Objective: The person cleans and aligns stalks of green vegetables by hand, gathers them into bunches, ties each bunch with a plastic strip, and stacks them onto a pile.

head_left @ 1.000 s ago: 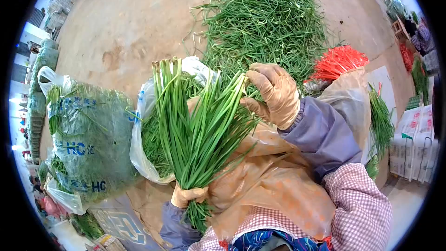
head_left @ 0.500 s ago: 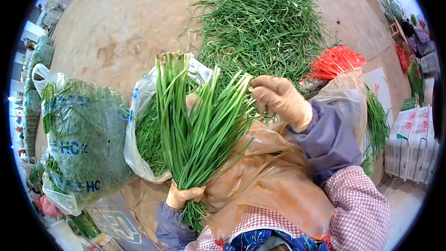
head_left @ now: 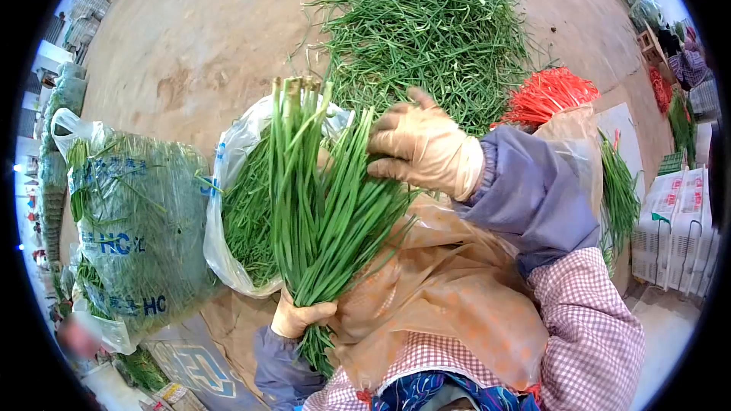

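My left hand (head_left: 298,314), in a tan glove, is closed around the lower, leafy part of a bunch of green chives (head_left: 327,221). The bunch stands upright, fanning out above the fist, with its pale cut ends at the top. Against the upper right side of the bunch lies my right hand (head_left: 426,144), gloved too, its fingers apart and pointing left, one finger raised. Some of its fingertips are hard to make out among the stalks. Behind the bunch, an open clear plastic bag (head_left: 217,236) holds more greens.
A loose heap of chives (head_left: 426,38) covers the floor ahead. Red ties (head_left: 552,95) fan out at the right. To the left stands a filled plastic bag (head_left: 145,221) with blue print. White crates (head_left: 670,236) are at the far right. A translucent apron (head_left: 442,281) covers my lap.
My right hand has moved left from the right-hand stalk ends onto the bunch's side, and its fingers have spread. The bunch has tilted slightly right and its upper stalks are closer together.
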{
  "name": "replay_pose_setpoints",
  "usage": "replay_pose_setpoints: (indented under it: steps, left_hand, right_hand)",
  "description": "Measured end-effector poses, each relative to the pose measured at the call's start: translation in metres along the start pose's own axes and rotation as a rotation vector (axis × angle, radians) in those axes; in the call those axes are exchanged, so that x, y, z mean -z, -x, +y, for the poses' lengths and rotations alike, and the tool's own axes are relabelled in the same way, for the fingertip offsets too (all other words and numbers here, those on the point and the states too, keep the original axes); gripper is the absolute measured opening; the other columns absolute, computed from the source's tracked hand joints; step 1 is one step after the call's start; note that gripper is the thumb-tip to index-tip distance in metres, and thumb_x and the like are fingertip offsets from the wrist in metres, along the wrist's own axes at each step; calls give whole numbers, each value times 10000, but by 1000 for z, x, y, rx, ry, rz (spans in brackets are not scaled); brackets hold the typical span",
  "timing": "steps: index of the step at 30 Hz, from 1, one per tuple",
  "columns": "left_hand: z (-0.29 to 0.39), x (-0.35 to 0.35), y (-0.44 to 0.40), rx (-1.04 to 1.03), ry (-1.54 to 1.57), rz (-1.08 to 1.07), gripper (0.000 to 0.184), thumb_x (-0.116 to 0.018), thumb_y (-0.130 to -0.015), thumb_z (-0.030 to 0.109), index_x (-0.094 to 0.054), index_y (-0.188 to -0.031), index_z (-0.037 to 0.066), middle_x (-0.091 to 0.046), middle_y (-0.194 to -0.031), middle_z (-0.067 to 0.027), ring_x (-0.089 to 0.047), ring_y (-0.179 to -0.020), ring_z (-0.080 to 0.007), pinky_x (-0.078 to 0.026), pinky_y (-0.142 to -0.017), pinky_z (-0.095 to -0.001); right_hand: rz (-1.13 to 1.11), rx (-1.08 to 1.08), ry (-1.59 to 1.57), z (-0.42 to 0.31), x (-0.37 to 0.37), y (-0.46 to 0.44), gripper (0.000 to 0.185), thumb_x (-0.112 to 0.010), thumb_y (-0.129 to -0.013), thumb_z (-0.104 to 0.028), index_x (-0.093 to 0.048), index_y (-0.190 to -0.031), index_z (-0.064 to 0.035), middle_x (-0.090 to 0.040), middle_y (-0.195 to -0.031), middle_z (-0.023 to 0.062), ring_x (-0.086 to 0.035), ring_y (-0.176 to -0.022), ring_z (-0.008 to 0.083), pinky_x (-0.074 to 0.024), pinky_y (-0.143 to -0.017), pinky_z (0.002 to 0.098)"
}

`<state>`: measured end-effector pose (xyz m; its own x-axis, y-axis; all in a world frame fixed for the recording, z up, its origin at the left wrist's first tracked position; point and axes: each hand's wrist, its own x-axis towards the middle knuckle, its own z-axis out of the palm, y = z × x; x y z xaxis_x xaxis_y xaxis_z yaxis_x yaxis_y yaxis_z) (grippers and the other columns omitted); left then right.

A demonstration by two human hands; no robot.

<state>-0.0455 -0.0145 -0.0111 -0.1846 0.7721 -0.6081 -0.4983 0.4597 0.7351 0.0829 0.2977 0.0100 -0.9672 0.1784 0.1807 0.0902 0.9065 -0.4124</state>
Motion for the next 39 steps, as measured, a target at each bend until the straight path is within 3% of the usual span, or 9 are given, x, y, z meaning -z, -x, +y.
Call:
replay_pose_setpoints:
  steps: [4,6,11,18,22,27,32,37,39]
  left_hand:
    - [-10,15,1,-120,-428,-22,272,-734,-681,22,-646,-938,20,-613,-775,-3,-574,-666,-117,-459,-570,-300]
    - [-12,20,0,-74,-423,-34,303,-755,-685,54,-648,-967,26,-632,-827,-4,-588,-723,-127,-476,-623,-307]
    - [-8,23,2,64,-115,-53,411,-793,-685,113,-640,-1057,30,-650,-904,-10,-596,-771,-134,-490,-685,-313]
    - [-8,31,-1,34,-266,-54,546,-815,-676,131,-613,-1170,16,-661,-1027,-48,-598,-916,-167,-481,-827,-341]
    - [-2,29,0,23,-280,-65,571,-815,-671,119,-604,-1192,18,-653,-1093,-65,-590,-978,-186,-468,-886,-348]
    - [10,26,-5,-27,-417,-101,610,-820,-663,94,-583,-1218,8,-644,-1121,-66,-580,-1017,-185,-457,-920,-342]
    - [15,15,0,-106,-363,-60,610,-822,-678,119,-582,-1228,5,-646,-1139,-74,-576,-1043,-178,-450,-938,-343]
    - [22,9,4,-94,-417,-34,575,-812,-684,138,-602,-1204,10,-650,-1144,-90,-591,-1036,-202,-454,-930,-360]
    - [25,6,6,-131,-459,-5,595,-814,-708,110,-568,-1239,5,-646,-1158,-84,-580,-1059,-186,-452,-945,-341]
  right_hand:
    - [272,-47,-500,5,-28,5,228,-676,-893,-272,-645,-991,-69,-644,-828,69,-637,-774,209,-495,-746,359]
    - [381,-388,-1049,12,-30,12,234,-631,-945,-294,-643,-934,-61,-612,-675,46,-609,-592,159,-481,-552,267]
    - [725,-512,-1500,100,-14,27,272,-639,-933,-323,-655,-974,-55,-473,-564,-34,-425,-422,72,-364,-403,237]
    - [189,-607,-1256,65,-9,-4,267,-625,-950,-210,-606,-1135,-18,-529,-668,-48,-437,-496,34,-380,-443,194]
    - [324,-280,-886,36,9,-21,491,-738,-859,-305,-575,-1231,-31,-632,-1063,53,-589,-1007,159,-473,-933,303]
    - [403,145,138,-2,10,-42,366,-788,-751,-313,-653,-1012,-94,-623,-991,118,-604,-975,281,-449,-890,438]
    - [580,211,-111,13,-15,-46,235,-752,-744,-174,-644,-945,-119,-653,-942,72,-600,-925,260,-409,-914,452]
    - [675,-210,323,79,-13,-22,71,-673,-839,-145,-630,-856,-91,-665,-907,77,-619,-843,244,-451,-854,407]
    - [657,-397,58,89,-7,-5,194,-683,-878,-218,-656,-969,-50,-667,-908,88,-638,-843,249,-508,-783,383]
